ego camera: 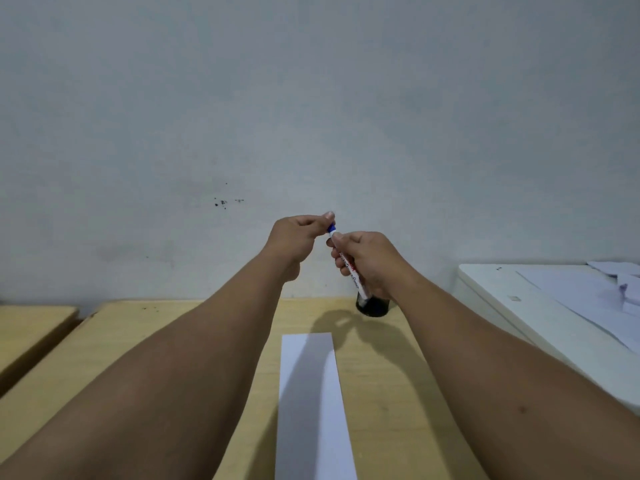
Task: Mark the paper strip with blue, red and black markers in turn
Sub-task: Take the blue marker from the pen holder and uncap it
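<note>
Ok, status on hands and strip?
Right hand grips blue marker; left hand pinches its cap. Paper strip unmarked. Nothing blocking.

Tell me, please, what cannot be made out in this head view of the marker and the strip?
- Blue cap: mostly hidden by the left hand; on or off is unclear.
- Marker print: too small to read.
- Dark holder: its top is hidden behind the right hand, contents unseen.
- Paper strip: near end cut off by the bottom edge.
</note>
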